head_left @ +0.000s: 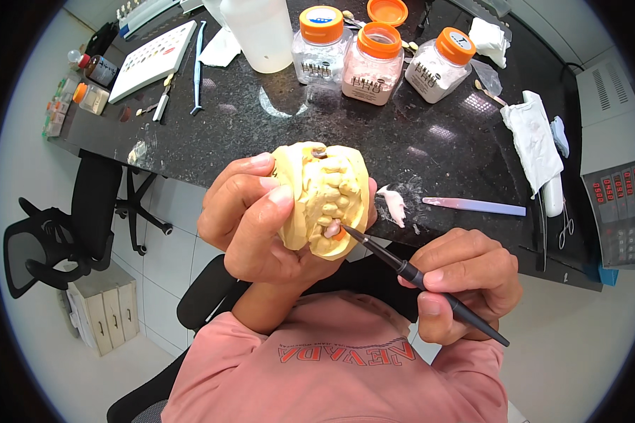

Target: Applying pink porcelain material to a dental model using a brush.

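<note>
In my left hand [250,218] I hold a yellow plaster dental model [303,190], fingers closed round its left side and underneath. Near its lower end sits a pinkish-white tooth [332,228], beside a small orange patch. A dark metallic tooth [319,153] shows at the far end. My right hand [466,282] grips a slim black brush [410,273] like a pen. The brush's tip reaches the model right by the pinkish tooth; whether it touches is too small to tell. On the black countertop [226,141] behind lies a smear of pale pink paste [394,204].
A pink-and-blue spatula [473,206] lies right of the paste. Several orange-lidded powder jars [374,67] and a white bottle [259,35] stand behind. A white shade board [153,62] lies left, a folded tissue [533,144] right. Beyond is a machine with red digits [617,204].
</note>
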The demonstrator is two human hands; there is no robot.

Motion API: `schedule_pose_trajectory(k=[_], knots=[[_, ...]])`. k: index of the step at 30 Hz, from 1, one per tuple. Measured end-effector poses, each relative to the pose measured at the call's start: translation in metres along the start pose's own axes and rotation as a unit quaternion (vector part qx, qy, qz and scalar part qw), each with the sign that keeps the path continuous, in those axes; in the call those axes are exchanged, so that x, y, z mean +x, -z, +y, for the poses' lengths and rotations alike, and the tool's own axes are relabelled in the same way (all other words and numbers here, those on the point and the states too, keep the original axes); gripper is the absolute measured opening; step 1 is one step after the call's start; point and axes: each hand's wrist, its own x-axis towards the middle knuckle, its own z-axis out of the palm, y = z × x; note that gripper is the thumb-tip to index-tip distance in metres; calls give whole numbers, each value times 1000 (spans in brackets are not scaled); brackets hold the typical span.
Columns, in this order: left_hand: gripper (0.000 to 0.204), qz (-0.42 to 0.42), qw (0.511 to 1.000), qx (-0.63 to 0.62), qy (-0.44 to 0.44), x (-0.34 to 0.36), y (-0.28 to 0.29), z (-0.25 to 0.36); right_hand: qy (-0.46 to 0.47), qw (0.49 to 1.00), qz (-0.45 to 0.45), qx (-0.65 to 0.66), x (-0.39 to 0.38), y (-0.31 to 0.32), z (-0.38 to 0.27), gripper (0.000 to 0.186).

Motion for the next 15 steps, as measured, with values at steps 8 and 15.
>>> schedule_pose_trajectory(k=[8,15], knots=[[76,19,1000,-10,-8,0,-4,0,-4,1000,4,13,-1,2,0,20],[76,8,999,-2,-33,1,0,-5,-16,996,-83,-7,2,12,-5,22]])
